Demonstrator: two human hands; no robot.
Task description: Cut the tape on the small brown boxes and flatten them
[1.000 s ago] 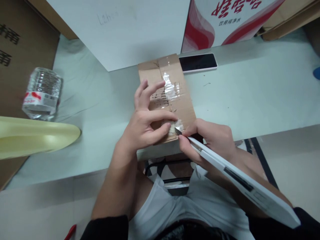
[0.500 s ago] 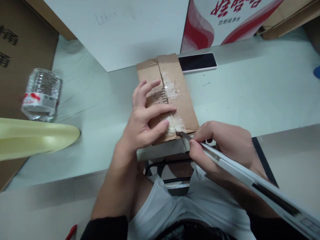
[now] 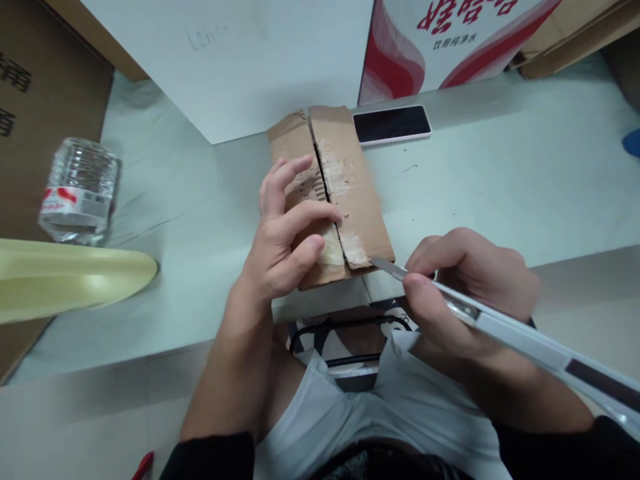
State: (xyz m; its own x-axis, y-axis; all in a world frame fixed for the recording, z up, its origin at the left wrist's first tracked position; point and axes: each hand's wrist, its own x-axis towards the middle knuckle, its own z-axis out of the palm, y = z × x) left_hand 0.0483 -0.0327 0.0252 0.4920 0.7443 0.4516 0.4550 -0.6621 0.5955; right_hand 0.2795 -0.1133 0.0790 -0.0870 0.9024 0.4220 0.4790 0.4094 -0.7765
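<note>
A small brown cardboard box (image 3: 357,200) lies on the table before me, with a dark slit running down between its two top flaps and torn clear tape along both sides. My left hand (image 3: 285,233) rests on the left flap, fingers spread, the index fingertip reaching across the slit. In my right hand (image 3: 465,287) is a utility knife (image 3: 520,340) with a long white handle, pinched near its front. The blade tip sits at the box's near right edge; whether it touches the cardboard I cannot tell.
Behind the box stand a white panel (image 3: 240,73) and a red-and-white carton (image 3: 440,53). A phone (image 3: 393,125) lies beside the box. To the left are a plastic water bottle (image 3: 80,190) and a pale yellow curved object (image 3: 75,277). The table's front edge is near my lap.
The knife has come out of the seam and moved right with my right hand. The slit between the flaps now gapes wider along its length. My left hand has shifted slightly left.
</note>
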